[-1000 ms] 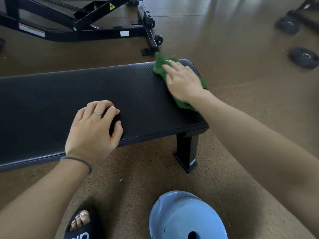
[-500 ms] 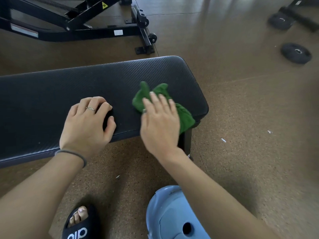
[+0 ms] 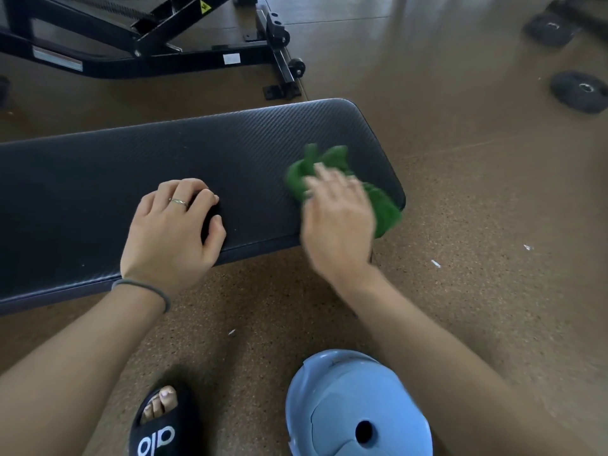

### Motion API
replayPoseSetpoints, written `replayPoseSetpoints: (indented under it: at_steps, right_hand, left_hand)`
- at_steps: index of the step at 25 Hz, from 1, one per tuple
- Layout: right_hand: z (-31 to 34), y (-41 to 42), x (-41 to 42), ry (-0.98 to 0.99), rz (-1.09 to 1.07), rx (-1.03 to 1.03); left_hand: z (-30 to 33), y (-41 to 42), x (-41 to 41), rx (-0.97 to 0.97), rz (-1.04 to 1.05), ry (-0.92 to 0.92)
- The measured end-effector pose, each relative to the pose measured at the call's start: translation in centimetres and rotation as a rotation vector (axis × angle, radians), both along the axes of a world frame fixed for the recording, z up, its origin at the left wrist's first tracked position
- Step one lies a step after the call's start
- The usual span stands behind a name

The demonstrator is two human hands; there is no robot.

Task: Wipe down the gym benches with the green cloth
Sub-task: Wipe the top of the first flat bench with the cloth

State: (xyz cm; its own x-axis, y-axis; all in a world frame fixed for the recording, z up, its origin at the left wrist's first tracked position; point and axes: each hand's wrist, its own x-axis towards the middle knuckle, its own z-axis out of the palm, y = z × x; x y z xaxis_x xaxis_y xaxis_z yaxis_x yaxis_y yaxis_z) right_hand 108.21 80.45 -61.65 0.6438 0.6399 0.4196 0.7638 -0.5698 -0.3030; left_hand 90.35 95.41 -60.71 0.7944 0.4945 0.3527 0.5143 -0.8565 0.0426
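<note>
A black padded gym bench runs across the view from the left edge to its rounded right end. The green cloth lies bunched on the pad's near right corner, partly hanging over the front edge. My right hand presses on it with fingers stretched out; the hand is motion-blurred. My left hand rests on the pad near the front edge, fingers loosely curled, holding nothing. It wears a ring, with a hair tie on the wrist.
A black adjustable bench frame with small wheels stands behind. Two black weight plates lie on the brown floor at far right. A pale blue rounded object sits on the floor at the bottom, beside my sandalled foot.
My right hand swept the cloth from the bench's far right corner to the near edge, then slightly toward the right end. My left hand stayed put.
</note>
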Motion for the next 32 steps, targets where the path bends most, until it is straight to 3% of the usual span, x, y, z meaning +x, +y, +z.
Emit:
replayPoseSetpoints:
  at_steps: [3, 6, 11, 14, 18, 22, 26, 30, 32]
  right_hand:
    - [0.3, 2.8, -5.7, 0.007, 0.273, -0.048]
    - [0.6, 2.3, -2.7, -0.041, 0.385, -0.157]
    - [0.9, 0.6, 1.9, 0.021, 0.097, -0.214]
    - [0.9, 2.9, -2.1, 0.073, -0.031, -0.188]
    - [0.5, 6.6, -9.9, 0.033, 0.051, -0.171]
    - [1.2, 6.4, -9.2, 0.099, 0.109, -0.298]
    - [2.2, 9.6, -12.3, 0.163, -0.146, -0.295]
    - [1.5, 14.3, -23.2, 0.128, 0.060, -0.243]
    - [2.2, 14.2, -23.6, 0.149, 0.178, -0.290]
  left_hand:
    - [0.1, 0.0, -0.1, 0.004, 0.001, 0.007]
    - [0.1, -0.2, -0.2, 0.008, 0.002, -0.006]
    - [0.1, -0.1, -0.2, -0.010, -0.031, -0.005]
    - [0.1, 0.4, -0.7, -0.021, -0.036, -0.017]
    - [1.2, 1.6, -1.3, -0.186, -0.060, -0.091]
    - [1.6, 7.5, -9.2, -0.123, -0.021, -0.003]
    - [1.0, 11.6, -15.6, -0.232, 0.101, 0.061]
    - [0.7, 11.3, -15.2, -0.226, 0.080, 0.064]
    - [0.5, 11.7, -15.7, -0.255, 0.072, 0.053]
